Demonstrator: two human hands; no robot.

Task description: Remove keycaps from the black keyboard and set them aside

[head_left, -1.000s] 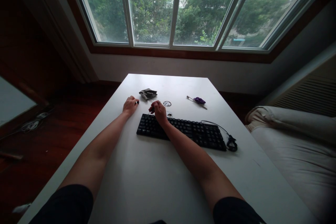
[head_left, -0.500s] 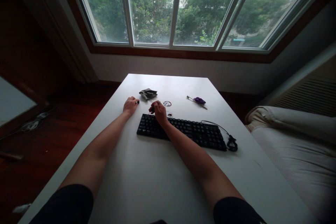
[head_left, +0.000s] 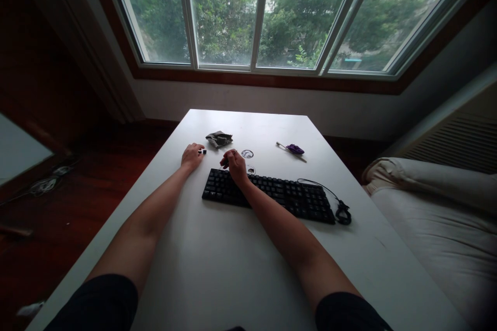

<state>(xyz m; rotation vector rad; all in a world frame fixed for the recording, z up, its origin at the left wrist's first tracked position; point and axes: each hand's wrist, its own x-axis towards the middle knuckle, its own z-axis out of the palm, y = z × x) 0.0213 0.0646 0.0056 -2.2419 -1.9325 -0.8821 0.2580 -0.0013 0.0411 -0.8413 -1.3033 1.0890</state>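
Note:
A black keyboard (head_left: pixel 272 194) lies across the middle of the white table (head_left: pixel 217 269). My right hand (head_left: pixel 234 163) hovers over the keyboard's far left corner, fingers curled in a pinch around something small and dark that I cannot make out. My left hand (head_left: pixel 192 155) rests on the table to the left of the keyboard, fingers curled. A small black piece (head_left: pixel 202 152) lies on the table right at its fingertips.
A crumpled grey cloth (head_left: pixel 219 138) lies beyond my hands. Two small round clear things (head_left: pixel 247 153) sit by the keyboard's far edge. A purple brush (head_left: pixel 293 148) lies further right. The keyboard's coiled cable (head_left: pixel 342 212) is at its right end. A sofa (head_left: pixel 435 217) stands to the right.
My left hand has drawn back slightly from the small black piece, which now lies clear of the fingertips. My right hand has hardly moved.

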